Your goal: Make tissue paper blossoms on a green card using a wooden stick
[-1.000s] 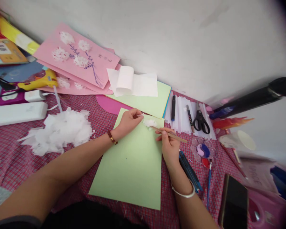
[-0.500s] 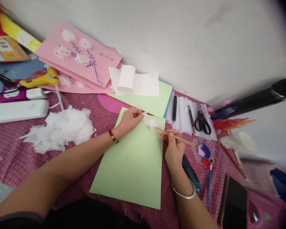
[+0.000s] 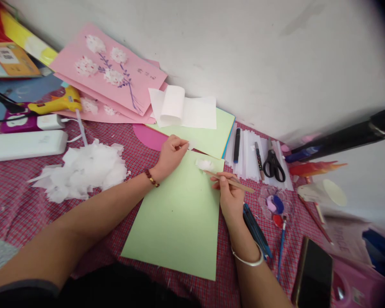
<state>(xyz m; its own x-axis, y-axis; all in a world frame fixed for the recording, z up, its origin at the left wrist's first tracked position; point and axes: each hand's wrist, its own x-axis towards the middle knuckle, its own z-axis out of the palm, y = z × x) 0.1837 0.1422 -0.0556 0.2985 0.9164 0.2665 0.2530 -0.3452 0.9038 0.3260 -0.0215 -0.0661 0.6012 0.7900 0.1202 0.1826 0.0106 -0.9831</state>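
Note:
A pale green sheet of paper (image 3: 176, 222) lies in front of me, with a small clump of white tissue (image 3: 204, 165) near its top right corner. My right hand (image 3: 228, 192) is closed around a thin wooden stick (image 3: 240, 185), its tip at the lower edge of the clump. Above the sheet's top edge, my left hand (image 3: 173, 156) pinches a small white piece of tissue (image 3: 191, 145) between thumb and fingertips. To the left sits a loose heap of white tissue pieces (image 3: 86, 169).
Pink cards (image 3: 115, 72) with white tissue flowers lean at the back left, near a yellow glue gun (image 3: 59, 102) and a white power strip (image 3: 25, 145). At right lie scissors (image 3: 273, 166), a paintbrush (image 3: 281, 246), a paint palette (image 3: 276, 205), a paper cup (image 3: 327, 192) and a phone (image 3: 312, 273).
My left hand has drawn slightly up and left, away from the tissue clump, with the small piece. The right hand and stick have shifted a little left.

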